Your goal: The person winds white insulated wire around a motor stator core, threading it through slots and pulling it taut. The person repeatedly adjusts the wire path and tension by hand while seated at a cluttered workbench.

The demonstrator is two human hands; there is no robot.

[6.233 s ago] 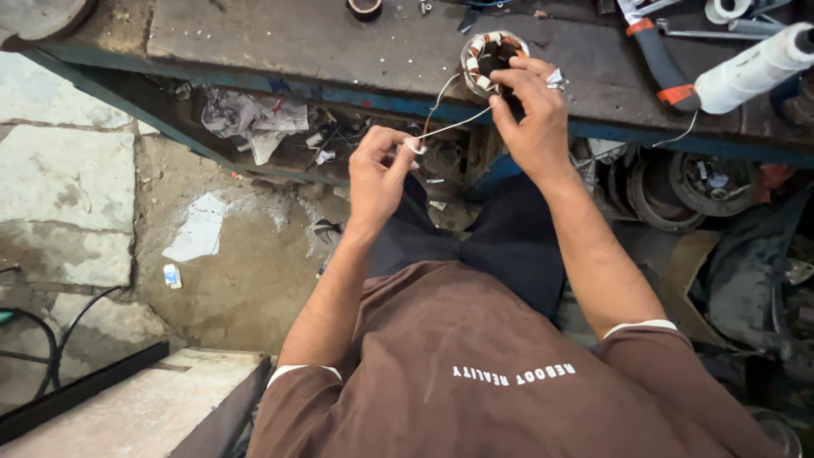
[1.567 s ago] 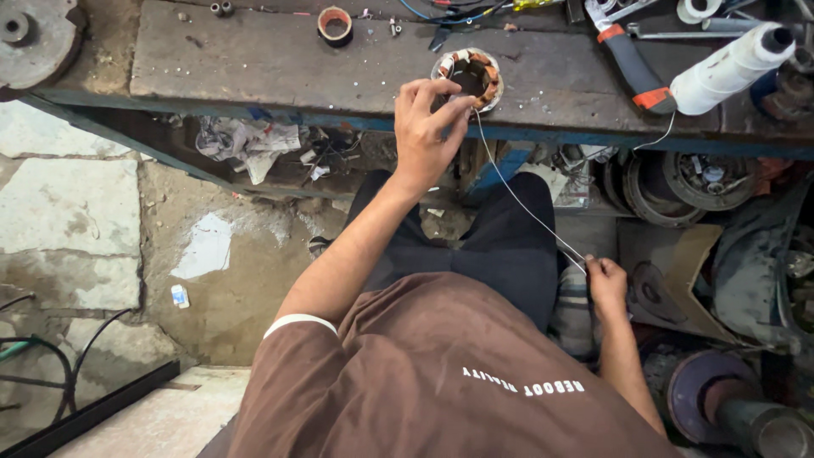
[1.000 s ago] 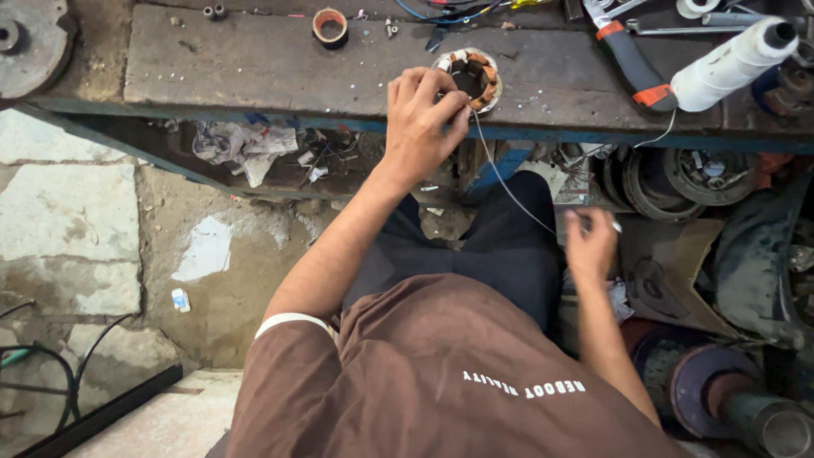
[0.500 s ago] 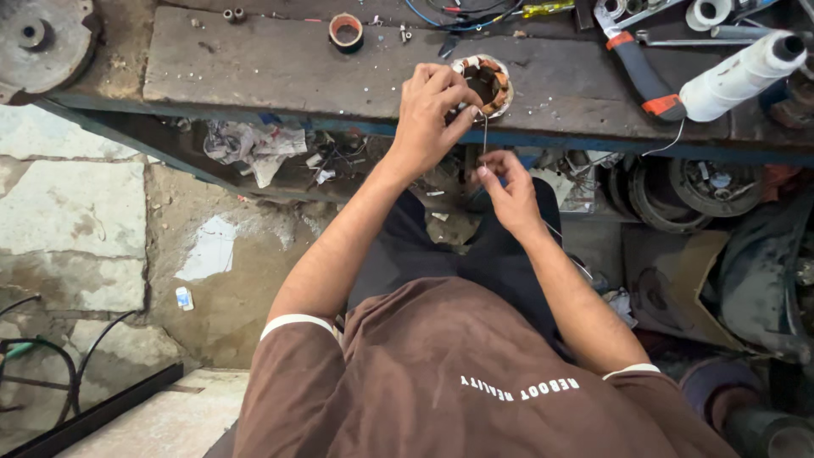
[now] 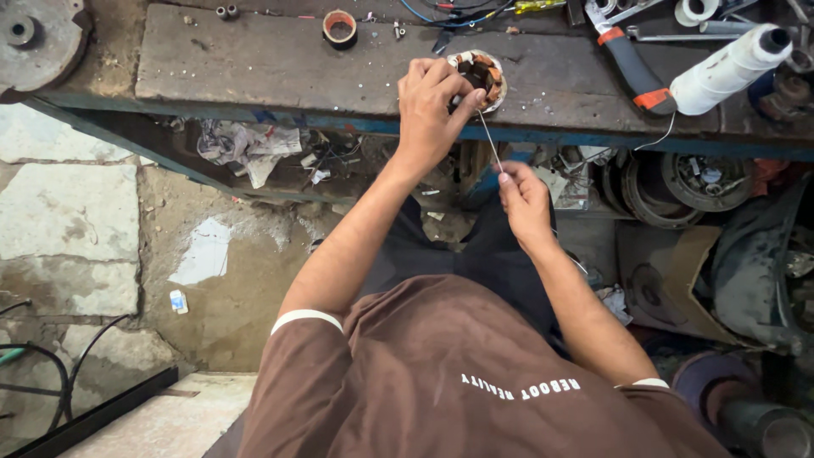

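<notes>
A small round motor stator (image 5: 485, 75) with copper windings sits at the front edge of the worn workbench (image 5: 254, 68). My left hand (image 5: 431, 108) grips the stator from its left side, fingers curled over its rim. A thin white thread (image 5: 489, 142) runs taut from the stator down to my right hand (image 5: 524, 197), which pinches it just below the bench edge. A big white thread spool (image 5: 727, 69) lies on the bench at the right, its loose strand hanging over the edge.
A roll of tape (image 5: 340, 28), pliers with red and black handles (image 5: 632, 66), wires and small bolts lie on the bench. A round metal part (image 5: 34, 38) rests at the far left. Motor parts and scrap (image 5: 687, 182) crowd under the bench at right; stone floor lies left.
My right hand, earlier stretched low to the right with the thread, has come up close under the stator. My left hand has stayed on the stator.
</notes>
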